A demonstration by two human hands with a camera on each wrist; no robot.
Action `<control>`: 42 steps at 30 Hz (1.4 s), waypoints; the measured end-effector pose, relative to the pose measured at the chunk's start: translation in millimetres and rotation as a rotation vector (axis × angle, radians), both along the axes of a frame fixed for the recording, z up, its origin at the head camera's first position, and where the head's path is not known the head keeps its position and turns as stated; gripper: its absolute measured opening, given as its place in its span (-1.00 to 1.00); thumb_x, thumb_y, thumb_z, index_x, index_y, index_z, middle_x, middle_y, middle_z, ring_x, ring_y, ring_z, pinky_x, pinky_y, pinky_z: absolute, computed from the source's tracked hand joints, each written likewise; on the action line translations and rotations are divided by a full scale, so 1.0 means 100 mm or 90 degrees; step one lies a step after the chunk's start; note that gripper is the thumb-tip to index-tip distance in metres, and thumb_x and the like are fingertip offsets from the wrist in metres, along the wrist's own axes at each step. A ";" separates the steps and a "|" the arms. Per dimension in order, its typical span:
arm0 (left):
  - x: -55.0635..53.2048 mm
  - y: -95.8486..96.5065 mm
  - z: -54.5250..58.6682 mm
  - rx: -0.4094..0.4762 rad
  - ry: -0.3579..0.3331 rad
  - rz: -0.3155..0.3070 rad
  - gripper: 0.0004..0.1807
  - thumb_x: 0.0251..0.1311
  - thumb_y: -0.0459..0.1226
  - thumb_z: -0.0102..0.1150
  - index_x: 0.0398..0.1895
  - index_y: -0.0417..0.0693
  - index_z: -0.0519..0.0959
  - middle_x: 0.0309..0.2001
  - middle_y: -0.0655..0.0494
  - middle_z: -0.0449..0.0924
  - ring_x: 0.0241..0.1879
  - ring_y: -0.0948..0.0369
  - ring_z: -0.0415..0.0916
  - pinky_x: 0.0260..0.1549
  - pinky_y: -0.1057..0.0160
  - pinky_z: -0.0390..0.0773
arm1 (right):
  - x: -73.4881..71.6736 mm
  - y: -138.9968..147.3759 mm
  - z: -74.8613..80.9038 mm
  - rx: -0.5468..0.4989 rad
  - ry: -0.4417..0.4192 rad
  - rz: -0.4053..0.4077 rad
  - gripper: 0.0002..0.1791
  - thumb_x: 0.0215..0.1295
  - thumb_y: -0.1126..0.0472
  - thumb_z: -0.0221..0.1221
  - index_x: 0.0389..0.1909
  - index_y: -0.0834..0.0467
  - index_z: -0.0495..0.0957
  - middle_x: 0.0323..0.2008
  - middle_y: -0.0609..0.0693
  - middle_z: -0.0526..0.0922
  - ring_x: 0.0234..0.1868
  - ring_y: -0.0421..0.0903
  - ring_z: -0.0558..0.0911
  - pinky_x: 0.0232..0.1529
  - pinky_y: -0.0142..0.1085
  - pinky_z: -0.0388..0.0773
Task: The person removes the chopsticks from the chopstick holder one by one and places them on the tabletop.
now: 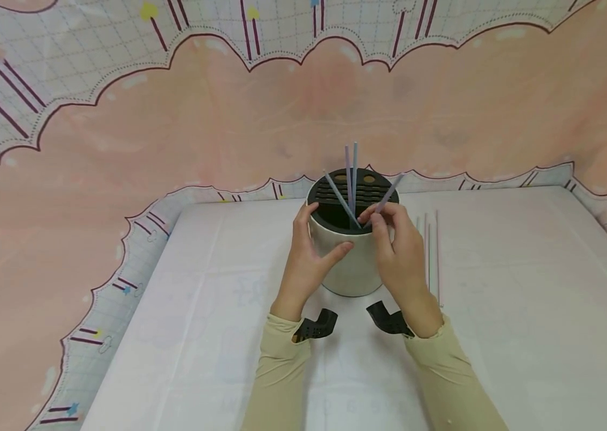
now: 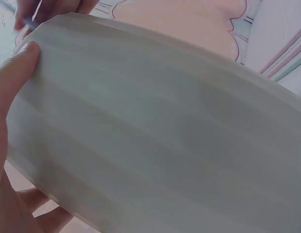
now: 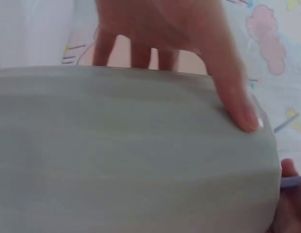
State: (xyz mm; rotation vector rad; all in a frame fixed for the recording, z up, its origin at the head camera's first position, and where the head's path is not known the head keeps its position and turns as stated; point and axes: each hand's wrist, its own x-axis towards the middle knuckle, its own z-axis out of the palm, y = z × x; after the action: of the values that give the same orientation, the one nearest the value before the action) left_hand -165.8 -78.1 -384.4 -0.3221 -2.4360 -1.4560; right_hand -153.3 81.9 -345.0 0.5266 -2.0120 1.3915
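A round off-white utensil holder (image 1: 351, 266) with a black slotted top (image 1: 330, 179) stands upright on the table. My left hand (image 1: 306, 263) grips its left side, thumb on the front wall and fingers round the side. My right hand (image 1: 403, 257) is at the right rim, thumb and fingers pinching a slanted purple straw (image 1: 391, 188) over the front opening. Inside that opening stand another purple straw (image 1: 347, 164) and a blue straw (image 1: 355, 161), with a second blue straw (image 1: 337, 190) leaning left. The lower ends are hidden in the holder.
Several pink and green straws (image 1: 439, 257) lie on the white table (image 1: 524, 311) just right of the holder. Black wrist mounts (image 1: 318, 324) sit inside both cuffs. Behind the table hangs a peach patterned cloth (image 1: 282, 120).
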 end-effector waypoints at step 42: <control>-0.01 -0.01 0.02 0.014 -0.027 -0.014 -0.05 -0.11 0.17 0.20 0.28 0.49 -0.19 0.35 0.41 -0.25 0.33 0.31 -0.25 0.19 0.06 0.06 | -0.15 1.20 0.02 -0.328 -0.114 -0.100 -0.63 0.27 0.24 0.02 0.11 0.09 0.34 -0.44 0.15 0.57 -0.47 -0.07 0.62 -0.47 -0.36 0.56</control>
State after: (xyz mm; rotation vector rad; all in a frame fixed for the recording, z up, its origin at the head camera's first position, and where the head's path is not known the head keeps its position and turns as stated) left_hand -166.6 -79.1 -382.3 -0.3167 -2.4548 -1.5133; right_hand -167.9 201.8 -342.8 0.0158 -1.6826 1.8194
